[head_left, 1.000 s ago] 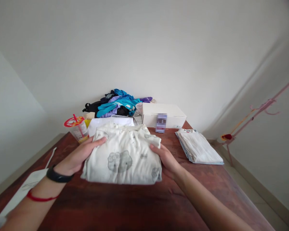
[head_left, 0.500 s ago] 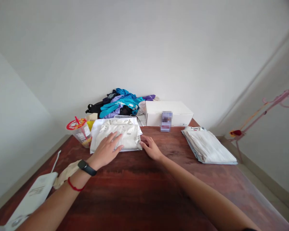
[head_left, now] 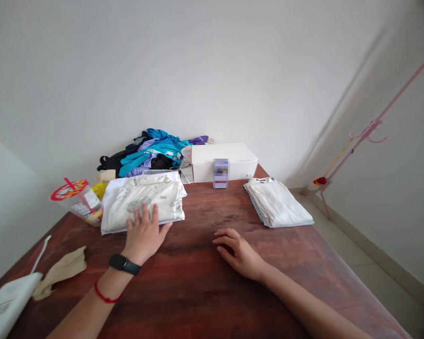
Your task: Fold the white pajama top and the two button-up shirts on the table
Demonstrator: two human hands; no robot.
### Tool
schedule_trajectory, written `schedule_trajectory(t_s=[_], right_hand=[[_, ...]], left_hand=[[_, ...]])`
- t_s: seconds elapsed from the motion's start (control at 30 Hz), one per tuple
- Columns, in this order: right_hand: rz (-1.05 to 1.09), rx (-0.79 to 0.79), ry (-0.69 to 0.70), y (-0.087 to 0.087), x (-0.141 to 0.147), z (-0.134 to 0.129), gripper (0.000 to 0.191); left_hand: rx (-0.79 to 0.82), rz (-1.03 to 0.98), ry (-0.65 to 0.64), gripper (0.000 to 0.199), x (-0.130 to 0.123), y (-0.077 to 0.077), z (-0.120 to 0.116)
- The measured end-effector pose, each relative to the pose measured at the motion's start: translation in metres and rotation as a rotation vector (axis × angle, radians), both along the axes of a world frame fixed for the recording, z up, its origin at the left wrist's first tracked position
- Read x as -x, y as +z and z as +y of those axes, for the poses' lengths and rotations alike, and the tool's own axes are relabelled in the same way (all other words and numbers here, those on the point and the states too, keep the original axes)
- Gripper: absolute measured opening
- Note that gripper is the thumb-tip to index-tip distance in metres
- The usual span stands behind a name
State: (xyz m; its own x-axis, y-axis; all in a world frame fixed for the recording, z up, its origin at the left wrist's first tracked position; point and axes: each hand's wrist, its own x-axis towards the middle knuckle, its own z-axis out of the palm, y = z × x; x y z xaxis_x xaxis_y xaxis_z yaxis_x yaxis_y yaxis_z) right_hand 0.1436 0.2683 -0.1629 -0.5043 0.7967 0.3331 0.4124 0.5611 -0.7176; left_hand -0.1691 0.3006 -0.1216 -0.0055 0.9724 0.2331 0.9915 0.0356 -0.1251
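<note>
My left hand (head_left: 144, 235) is open, its spread fingertips touching the near edge of a folded cream patterned garment (head_left: 162, 193). That garment lies on white folded cloth (head_left: 109, 207) at the left of the table. To the right, my right hand (head_left: 239, 254) is over the bare wood, fingers loosely curved and apart, holding nothing. Farther right, another folded white garment (head_left: 281, 202) lies on light blue cloth. A heap of blue, purple and black clothes (head_left: 155, 150) rests against the wall.
A white box (head_left: 229, 155) stands by the wall behind a small purple pack (head_left: 221, 174). At the left are a plastic cup with a straw (head_left: 79, 200), beige cloth (head_left: 61, 273) and a white device (head_left: 10, 301). A pink stand (head_left: 367, 132) rises beyond the wooden table (head_left: 198, 292).
My right hand has come away from the folded patterned garment toward me and to the right. My left hand has drawn back to its near edge. The view has turned right.
</note>
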Motion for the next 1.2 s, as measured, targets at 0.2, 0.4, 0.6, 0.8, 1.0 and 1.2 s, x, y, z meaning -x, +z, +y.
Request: schedule_trajectory(t_s=[0.2,0.4,0.6,0.8,1.0,1.2], right_hand=[[0.115,0.018,0.025,-0.003,-0.006,-0.003,0.02],[0.129,0.073,0.033,-0.002,-0.005,-0.009,0.018],[0.068,0.107,0.029,-0.001,0.001,-0.013,0.018],[0.034,0.133,0.048,0.001,0.004,-0.016,0.018],[0.043,0.157,0.063,0.002,0.009,-0.016,0.019],[0.029,0.165,0.129,0.006,0.004,-0.02,0.027]], left_hand=[[0.103,-0.221,-0.655,0.069,-0.077,-0.008,-0.039],[0.154,-0.439,-0.821,0.054,-0.104,-0.038,-0.047],[0.096,-0.541,-0.833,0.04,-0.089,-0.041,-0.046],[0.104,-0.615,-0.819,0.027,-0.086,-0.033,-0.049],[0.111,-0.66,-0.81,0.026,-0.084,-0.036,-0.047],[0.105,-0.771,-0.81,0.028,-0.086,-0.036,-0.048]])
